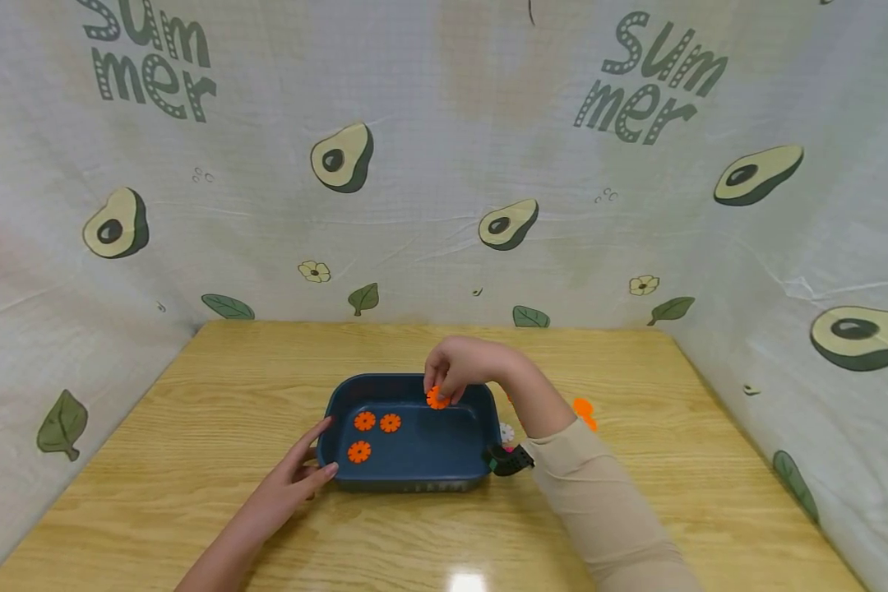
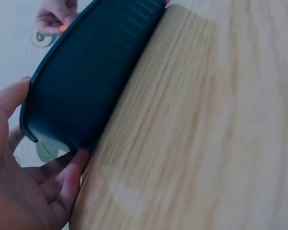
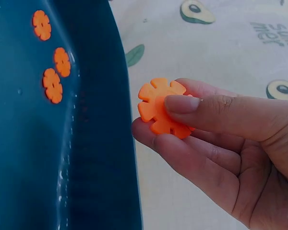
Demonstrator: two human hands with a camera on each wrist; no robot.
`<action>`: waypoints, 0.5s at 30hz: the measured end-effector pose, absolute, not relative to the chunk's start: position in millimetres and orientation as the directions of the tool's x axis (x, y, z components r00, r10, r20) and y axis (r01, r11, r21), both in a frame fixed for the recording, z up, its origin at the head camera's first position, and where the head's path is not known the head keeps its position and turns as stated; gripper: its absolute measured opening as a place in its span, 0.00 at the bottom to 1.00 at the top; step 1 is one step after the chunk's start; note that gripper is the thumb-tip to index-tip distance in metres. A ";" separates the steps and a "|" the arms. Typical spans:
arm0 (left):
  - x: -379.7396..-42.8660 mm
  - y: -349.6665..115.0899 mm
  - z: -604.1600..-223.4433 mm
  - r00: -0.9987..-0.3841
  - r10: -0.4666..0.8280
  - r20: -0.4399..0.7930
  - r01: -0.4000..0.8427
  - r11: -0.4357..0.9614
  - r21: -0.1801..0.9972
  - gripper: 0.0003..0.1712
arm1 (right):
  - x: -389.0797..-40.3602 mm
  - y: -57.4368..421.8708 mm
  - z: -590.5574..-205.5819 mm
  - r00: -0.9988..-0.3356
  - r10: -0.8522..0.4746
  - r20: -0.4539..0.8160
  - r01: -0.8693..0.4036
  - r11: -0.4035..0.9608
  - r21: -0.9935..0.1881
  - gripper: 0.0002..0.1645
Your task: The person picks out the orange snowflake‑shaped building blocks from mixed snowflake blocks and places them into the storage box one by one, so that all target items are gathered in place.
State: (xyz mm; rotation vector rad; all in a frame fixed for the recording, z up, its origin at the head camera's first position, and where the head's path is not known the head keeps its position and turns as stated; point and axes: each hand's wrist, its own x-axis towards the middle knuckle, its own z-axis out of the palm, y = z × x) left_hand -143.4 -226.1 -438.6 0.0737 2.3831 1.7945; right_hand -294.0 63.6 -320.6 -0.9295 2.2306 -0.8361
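Note:
A dark blue plastic tray [image 1: 422, 483] sits on the table, with three orange flower-shaped discs [image 1: 365, 421] lying in its left part. My left hand [image 1: 296, 481] holds the tray's left end, thumb at the near corner and index finger on the rim; its other fingers curl low beside the tray wall in the left wrist view. Over the far rim, right of the middle, my right hand [image 1: 451, 370] pinches another orange flower-shaped disc [image 3: 158, 108] between thumb and fingers. That disc shows notched edges in the right wrist view.
Right of the tray, partly behind my right forearm, lie more orange pieces [image 1: 584, 409], a white piece [image 1: 506, 432] and a bit of pink. A black band [image 1: 509, 460] is on my right wrist. A printed cloth [image 1: 414, 247] hangs behind the wooden table [image 1: 266, 362] and at its sides.

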 end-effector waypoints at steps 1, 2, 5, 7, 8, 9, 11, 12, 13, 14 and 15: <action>-143.4 -226.2 -438.4 -0.986 0.133 -0.097 -0.056 0.279 0.959 0.38 | -295.0 61.3 -321.2 -0.587 -0.766 -0.261 -0.406 0.558 -0.724 0.12; -143.2 -226.4 -438.3 -0.986 0.132 -0.097 -0.057 0.279 0.959 0.38 | -295.9 59.0 -321.5 -0.581 -0.771 -0.261 -0.411 0.555 -0.724 0.12; -142.8 -226.3 -437.7 -0.987 0.129 -0.096 -0.057 0.278 0.959 0.38 | -299.1 52.1 -322.9 -0.572 -0.779 -0.257 -0.418 0.546 -0.726 0.12; -142.6 -225.8 -437.4 -0.987 0.125 -0.098 -0.059 0.281 0.958 0.38 | -301.3 47.8 -324.1 -0.570 -0.781 -0.257 -0.417 0.544 -0.728 0.12; -142.5 -225.7 -437.5 -0.987 0.124 -0.097 -0.059 0.282 0.958 0.39 | -302.3 45.9 -324.7 -0.569 -0.781 -0.257 -0.417 0.543 -0.729 0.12; -142.4 -225.5 -437.5 -0.987 0.124 -0.098 -0.060 0.283 0.957 0.39 | -303.4 44.1 -325.5 -0.568 -0.782 -0.257 -0.414 0.542 -0.731 0.12; -142.6 -225.4 -438.1 -0.988 0.120 -0.101 -0.063 0.286 0.956 0.38 | -305.4 40.4 -327.7 -0.566 -0.783 -0.258 -0.415 0.541 -0.732 0.12; -142.7 -225.4 -438.4 -0.988 0.119 -0.102 -0.064 0.286 0.956 0.38 | -306.1 38.8 -328.4 -0.564 -0.785 -0.257 -0.418 0.539 -0.731 0.12; -142.8 -225.6 -438.6 -0.987 0.120 -0.104 -0.066 0.286 0.956 0.38 | -307.0 37.1 -329.4 -0.560 -0.788 -0.256 -0.421 0.537 -0.731 0.12; -143.1 -225.7 -438.9 -0.987 0.120 -0.105 -0.067 0.288 0.955 0.38 | -307.7 35.3 -330.1 -0.555 -0.792 -0.255 -0.427 0.534 -0.730 0.12; -143.6 -225.6 -439.0 -0.987 0.119 -0.107 -0.069 0.290 0.954 0.38 | -308.2 33.6 -330.7 -0.549 -0.795 -0.258 -0.429 0.534 -0.729 0.11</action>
